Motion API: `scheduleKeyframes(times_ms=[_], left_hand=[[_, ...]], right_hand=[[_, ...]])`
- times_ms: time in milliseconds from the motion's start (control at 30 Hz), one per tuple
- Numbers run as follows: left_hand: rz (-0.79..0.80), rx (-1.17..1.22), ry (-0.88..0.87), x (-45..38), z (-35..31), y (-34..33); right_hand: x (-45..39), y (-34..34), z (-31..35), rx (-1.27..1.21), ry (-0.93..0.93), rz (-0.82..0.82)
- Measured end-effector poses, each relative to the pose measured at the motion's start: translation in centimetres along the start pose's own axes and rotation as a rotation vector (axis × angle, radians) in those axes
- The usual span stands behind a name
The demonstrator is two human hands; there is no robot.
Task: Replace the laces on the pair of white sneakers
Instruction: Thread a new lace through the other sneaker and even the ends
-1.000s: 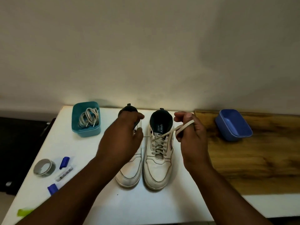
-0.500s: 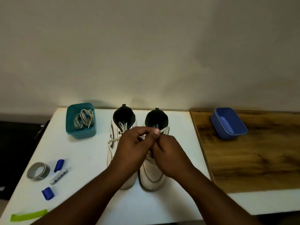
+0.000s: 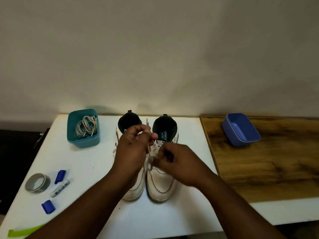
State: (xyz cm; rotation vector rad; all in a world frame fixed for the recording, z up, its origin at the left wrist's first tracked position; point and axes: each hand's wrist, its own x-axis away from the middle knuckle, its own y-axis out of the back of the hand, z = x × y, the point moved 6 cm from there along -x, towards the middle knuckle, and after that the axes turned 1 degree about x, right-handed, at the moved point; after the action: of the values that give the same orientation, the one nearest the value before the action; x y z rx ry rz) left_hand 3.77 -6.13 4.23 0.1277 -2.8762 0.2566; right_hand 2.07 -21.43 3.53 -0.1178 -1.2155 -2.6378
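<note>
Starting from the near edge, both forearms come in from about 6 o'clock and meet over the pair of white sneakers (image 3: 160,183), which stand side by side on the white table (image 3: 82,169), toes toward the person. The right hand (image 3: 179,163) is over the middle of the right sneaker; its fingers are curled and seem to pinch the white lace (image 3: 149,163), but motion blur hides the exact contact. The left hand (image 3: 133,149), a little farther at 11 o'clock from it, has fingers bent together on an upper strand of the same lace, whose stiff tip sticks up behind the knuckles.

I judge the lace to be light, soft and limp, so it will twist and slip if held loosely; the best place to take it is near the hard tip, or close to the eyelet when pulling. The sneakers look light also and may slide on the smooth table, so one hand should steady them.

Both hands cover the eyelets, so how far the lacing is done cannot be told. The left sneaker is mostly hidden under the left hand.

At 9 o'clock lie a tape roll (image 3: 37,185), a marker (image 3: 59,188) and blue caps. Farther, at 10 o'clock, a teal box (image 3: 82,142) holds grey laces (image 3: 85,125); at 2 o'clock a blue tub (image 3: 240,130) sits on the wooden board (image 3: 276,166).
</note>
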Motion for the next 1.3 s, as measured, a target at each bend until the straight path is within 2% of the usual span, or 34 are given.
scheduleKeyframes(times_ms=[67,133,233,367,500,667,767,900,1300], left_hand=[[0.004,-0.058,-0.041,-0.5,-0.2,0.3],[0.018,-0.26,-0.198,-0.7,-0.6,0.3],[0.055,-0.419,-0.321,-0.7,-0.1,-0.7],[0.051,-0.577,-0.443,-1.1,0.3,-1.3],[0.05,-0.826,-0.555,-1.7,0.5,-1.9],[0.015,-1.164,-0.65,-2.1,2.1,-3.1],[0.021,-1.266,-0.659,-2.4,2.9,-2.9],[0.035,-1.29,-0.625,-2.8,3.1,-2.9],[-0.015,-1.201,-0.638,-3.0,3.6,-2.6]], right_hand=[[-0.4,1.8,-2.1,-0.165,-0.165,-0.254],[-0.4,2.2,-3.3,-0.141,-0.253,-0.42],[-0.5,0.7,-3.2,-0.033,-0.258,-0.428],[-0.5,0.4,-3.4,-0.088,-0.26,-0.484],[-0.6,0.2,-3.8,-0.19,-0.267,-0.461],[-0.6,-0.3,-5.4,-0.799,-0.451,-0.353],[-0.5,-0.8,-5.4,-0.997,-0.499,-0.284],[-0.6,-1.0,-5.6,-1.022,-0.507,-0.274],[-0.8,-0.9,-5.3,-0.859,-0.425,-0.277]])
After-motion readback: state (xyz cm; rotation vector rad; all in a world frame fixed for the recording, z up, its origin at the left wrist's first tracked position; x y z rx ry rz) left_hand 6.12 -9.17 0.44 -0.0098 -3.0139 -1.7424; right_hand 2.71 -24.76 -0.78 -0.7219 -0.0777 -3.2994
